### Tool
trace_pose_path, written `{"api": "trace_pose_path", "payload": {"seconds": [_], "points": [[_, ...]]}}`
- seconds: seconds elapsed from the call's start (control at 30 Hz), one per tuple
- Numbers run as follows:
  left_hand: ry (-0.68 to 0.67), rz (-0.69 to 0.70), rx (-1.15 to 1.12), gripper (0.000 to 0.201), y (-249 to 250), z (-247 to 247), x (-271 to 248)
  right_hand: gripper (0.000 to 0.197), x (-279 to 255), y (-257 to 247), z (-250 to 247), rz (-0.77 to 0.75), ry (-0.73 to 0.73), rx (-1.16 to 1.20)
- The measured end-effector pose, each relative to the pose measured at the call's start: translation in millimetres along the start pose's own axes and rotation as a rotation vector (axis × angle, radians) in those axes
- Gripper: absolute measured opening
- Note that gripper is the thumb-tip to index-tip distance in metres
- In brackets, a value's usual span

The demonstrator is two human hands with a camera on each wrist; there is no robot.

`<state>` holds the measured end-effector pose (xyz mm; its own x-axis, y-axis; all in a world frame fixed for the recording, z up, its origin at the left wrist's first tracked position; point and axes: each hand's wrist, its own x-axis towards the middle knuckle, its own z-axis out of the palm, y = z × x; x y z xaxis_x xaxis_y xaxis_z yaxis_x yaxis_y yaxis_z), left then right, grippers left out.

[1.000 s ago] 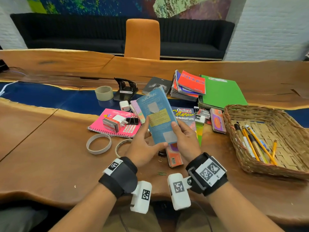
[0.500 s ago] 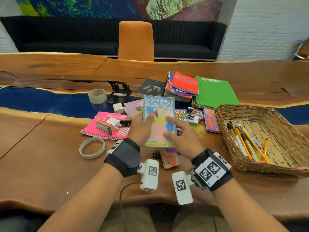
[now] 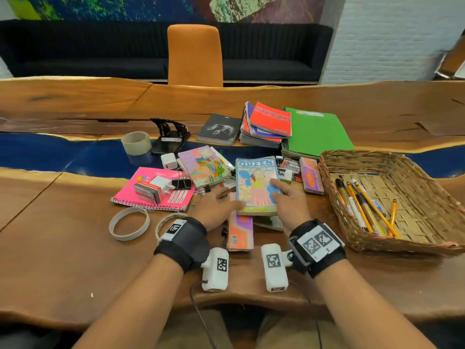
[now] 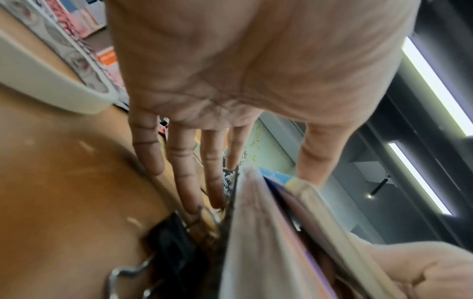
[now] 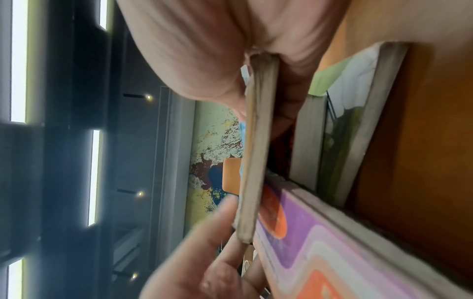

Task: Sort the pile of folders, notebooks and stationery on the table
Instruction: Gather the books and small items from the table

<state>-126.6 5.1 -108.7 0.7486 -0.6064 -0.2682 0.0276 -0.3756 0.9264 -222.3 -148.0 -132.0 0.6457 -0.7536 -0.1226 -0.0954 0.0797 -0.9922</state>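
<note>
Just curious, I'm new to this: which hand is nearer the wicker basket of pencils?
Right. The right hand rests on the Queen book, beside the basket; the left hand lies beyond the book's far side.

Worktop (image 3: 63, 260): wooden slabs with a blue strip running across, carrying everything.
Far side: tape roll (image 3: 136, 143), punch (image 3: 171, 137), black book (image 3: 218, 128), notebook stack (image 3: 266, 127) and green folder (image 3: 317, 132) are lying here.
Middle: pink notebook (image 3: 141, 195) and two rings (image 3: 129, 223) are lying near the loose pile.
Right: basket (image 3: 427, 245) is sitting on the wood.
</note>
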Motion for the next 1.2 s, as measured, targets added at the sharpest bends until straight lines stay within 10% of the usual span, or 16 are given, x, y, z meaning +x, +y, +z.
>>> {"api": "trace_pose_path", "payload": {"seconds": [0.27,0.77,1.2], "points": [[-0.099,-0.052,-0.046,0.049,-2.4,-18.7,-13.4,0.041,-6.0,-5.5,5.4,0.035,-0.011,0.058],[0.468,-0.035,0.223,0.043,30.6,-64.5,52.3,0.04,29.7,-40.8,21.4,-0.07,-0.038,-0.014],[0.285,-0.25,0.876,0.019,44.2,-60.4,112.4,0.044,77.0,-41.0,65.8,-0.011,-0.035,-0.16]]}}
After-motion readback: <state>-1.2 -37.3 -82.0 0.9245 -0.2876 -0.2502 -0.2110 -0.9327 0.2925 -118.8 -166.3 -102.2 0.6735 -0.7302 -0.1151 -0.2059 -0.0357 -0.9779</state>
